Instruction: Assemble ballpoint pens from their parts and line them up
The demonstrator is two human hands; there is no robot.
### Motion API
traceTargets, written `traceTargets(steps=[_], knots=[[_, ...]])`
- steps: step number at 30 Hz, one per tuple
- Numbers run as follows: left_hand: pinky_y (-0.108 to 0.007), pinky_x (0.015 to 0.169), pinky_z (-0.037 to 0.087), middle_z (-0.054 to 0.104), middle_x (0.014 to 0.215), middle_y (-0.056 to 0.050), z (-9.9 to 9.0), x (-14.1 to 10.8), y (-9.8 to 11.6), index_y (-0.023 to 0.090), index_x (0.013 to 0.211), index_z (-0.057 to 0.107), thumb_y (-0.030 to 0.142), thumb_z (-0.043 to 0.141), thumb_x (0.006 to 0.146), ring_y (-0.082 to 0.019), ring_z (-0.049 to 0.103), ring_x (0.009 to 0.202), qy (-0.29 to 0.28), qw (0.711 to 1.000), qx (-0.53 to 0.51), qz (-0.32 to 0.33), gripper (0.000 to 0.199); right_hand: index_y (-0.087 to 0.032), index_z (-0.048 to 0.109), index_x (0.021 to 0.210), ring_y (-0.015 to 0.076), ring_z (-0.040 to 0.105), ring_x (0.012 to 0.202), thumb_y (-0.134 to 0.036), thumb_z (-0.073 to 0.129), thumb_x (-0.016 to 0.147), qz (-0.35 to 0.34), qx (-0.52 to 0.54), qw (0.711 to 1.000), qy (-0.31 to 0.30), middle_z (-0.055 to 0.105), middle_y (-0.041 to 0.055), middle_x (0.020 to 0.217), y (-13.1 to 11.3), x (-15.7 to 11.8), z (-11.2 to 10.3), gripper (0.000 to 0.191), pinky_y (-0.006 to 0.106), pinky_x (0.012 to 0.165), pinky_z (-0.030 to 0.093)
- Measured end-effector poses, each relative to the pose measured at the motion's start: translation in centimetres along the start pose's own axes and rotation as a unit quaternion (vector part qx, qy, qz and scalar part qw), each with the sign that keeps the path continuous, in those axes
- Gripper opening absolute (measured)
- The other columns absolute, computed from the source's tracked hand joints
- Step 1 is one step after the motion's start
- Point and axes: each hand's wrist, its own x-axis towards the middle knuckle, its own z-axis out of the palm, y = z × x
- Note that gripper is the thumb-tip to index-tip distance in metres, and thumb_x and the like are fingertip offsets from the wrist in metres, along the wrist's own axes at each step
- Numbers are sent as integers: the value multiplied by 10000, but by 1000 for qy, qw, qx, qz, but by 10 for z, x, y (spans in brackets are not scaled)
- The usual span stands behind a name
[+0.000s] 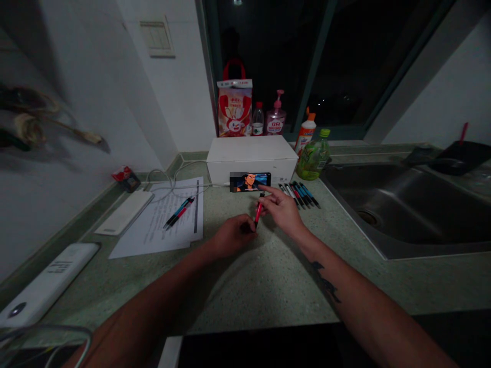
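Note:
A red pen (258, 212) with dark ends stands tilted between my two hands. My left hand (233, 236) has its fingers closed around the lower end. Higher up, my right hand (284, 208) pinches the pen, while its index finger reaches out to the lower right of a phone (253, 182). The phone leans on its side against a white box (251, 151), its screen lit with a cartoon picture. Just right of my right hand lies a row of several pens (305, 196) in blue, red, white and black.
At left, two pens (179, 212) lie on printed paper (153, 232), beside a white flat box (125, 213). A white cable (174, 176) runs behind. Bottles (313, 156) stand near the window, left of a metal sink (406, 204). A long white device (51, 283) lies at lower left.

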Motion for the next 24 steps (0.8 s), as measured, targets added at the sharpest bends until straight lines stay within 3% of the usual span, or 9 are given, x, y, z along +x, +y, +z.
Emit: traceTargets(steps=[11, 16, 20, 24], knots=[[-293, 712, 518, 669, 782, -6, 0, -1, 7, 201, 803, 615, 234, 745, 798, -161, 617, 729, -10, 1000, -8, -6, 135, -202, 799, 1222, 205, 742, 690, -577, 843, 774, 8, 3, 1000, -4, 777, 32, 787, 3, 1, 0, 586, 350, 657, 635], [-305, 722, 533, 693, 797, -14, 0, 0, 4, 209, 812, 622, 243, 746, 796, -172, 632, 741, -2, 1000, -6, 4, 130, -247, 723, 1395, 195, 726, 670, -546, 826, 798, 3, 5, 1000, -3, 773, 5, 789, 1, 0, 1, 675, 338, 627, 629], [-303, 705, 540, 693, 781, -12, 0, 0, -1, 213, 817, 614, 276, 761, 807, -174, 643, 728, -7, 1000, -15, 2, 161, -216, 795, 1240, 215, 745, 713, -526, 822, 792, 3, 1, 1000, 2, 786, 37, 814, -2, -1, 2, 545, 350, 656, 640], [-299, 697, 535, 682, 762, -9, 0, 0, -2, 203, 812, 614, 248, 767, 813, -167, 638, 711, 2, 999, -28, 16, 160, -257, 672, 1467, 202, 742, 699, -503, 825, 795, 2, 8, 1000, -3, 775, 1, 805, -4, -2, 3, 732, 325, 630, 627]])
